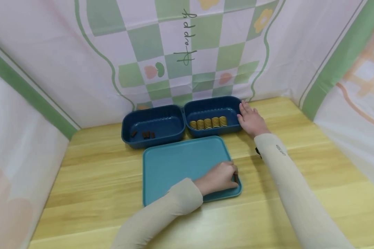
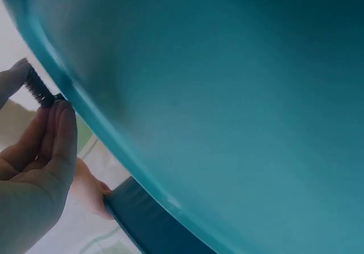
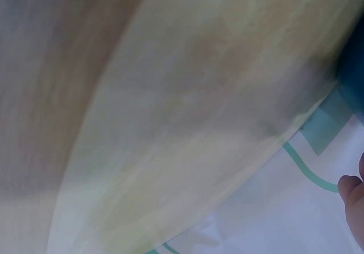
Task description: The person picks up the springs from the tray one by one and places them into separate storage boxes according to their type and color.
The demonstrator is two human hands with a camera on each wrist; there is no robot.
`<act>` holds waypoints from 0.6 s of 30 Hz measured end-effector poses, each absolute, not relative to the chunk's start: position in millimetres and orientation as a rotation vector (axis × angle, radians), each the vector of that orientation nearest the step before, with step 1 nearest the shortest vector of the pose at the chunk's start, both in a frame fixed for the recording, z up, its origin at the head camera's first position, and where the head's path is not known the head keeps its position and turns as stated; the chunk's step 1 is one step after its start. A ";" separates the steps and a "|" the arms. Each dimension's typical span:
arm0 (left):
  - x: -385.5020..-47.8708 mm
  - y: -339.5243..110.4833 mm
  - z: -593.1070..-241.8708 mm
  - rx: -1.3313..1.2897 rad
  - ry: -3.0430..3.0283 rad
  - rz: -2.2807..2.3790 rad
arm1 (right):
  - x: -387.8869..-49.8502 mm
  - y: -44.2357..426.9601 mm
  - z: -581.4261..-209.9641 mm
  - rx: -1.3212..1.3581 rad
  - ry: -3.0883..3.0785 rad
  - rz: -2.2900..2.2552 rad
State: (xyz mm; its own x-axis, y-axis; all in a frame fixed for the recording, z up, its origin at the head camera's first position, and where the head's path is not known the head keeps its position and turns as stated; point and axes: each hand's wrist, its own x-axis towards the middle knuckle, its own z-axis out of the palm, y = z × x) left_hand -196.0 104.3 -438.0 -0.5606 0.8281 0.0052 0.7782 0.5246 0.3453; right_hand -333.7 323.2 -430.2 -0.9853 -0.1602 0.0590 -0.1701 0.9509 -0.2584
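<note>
My left hand (image 1: 219, 177) is at the right edge of the teal tray (image 1: 180, 166). Between its thumb and fingers it pinches a short dark, ridged stack of discs (image 2: 38, 87), which looks brown in the head view. My right hand (image 1: 253, 120) rests its extended fingers on the right end of a dark blue bin (image 1: 233, 100); only part of this hand shows in the right wrist view. Inside that bin several yellow-and-dark stacks of discs (image 1: 207, 123) stand in a row along the near wall.
A second dark blue bin (image 1: 171, 139) adjoins the first on the left, with several small brown pieces (image 1: 146, 135) in it. Both stand behind the tray on the wooden table (image 1: 103, 180). A printed cloth (image 1: 205, 34) hangs behind and at both sides.
</note>
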 end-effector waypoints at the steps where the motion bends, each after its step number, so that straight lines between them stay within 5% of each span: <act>1: -196.1 102.0 -437.5 1.358 2.597 0.521 | -334.0 323.1 -430.5 0.261 -3.065 0.414; 18: -202.5 52.9 -423.0 1.216 2.193 1.745 | -336.9 323.4 -432.6 0.264 -3.062 0.407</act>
State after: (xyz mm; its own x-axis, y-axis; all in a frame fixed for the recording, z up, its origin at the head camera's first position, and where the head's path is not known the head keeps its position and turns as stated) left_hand -202.5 52.9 -423.0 -0.6801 0.6195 0.3920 0.5211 0.0324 0.8529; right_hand -336.9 323.4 -432.6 -0.9846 -0.1628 0.0634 -0.1737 0.9511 -0.2555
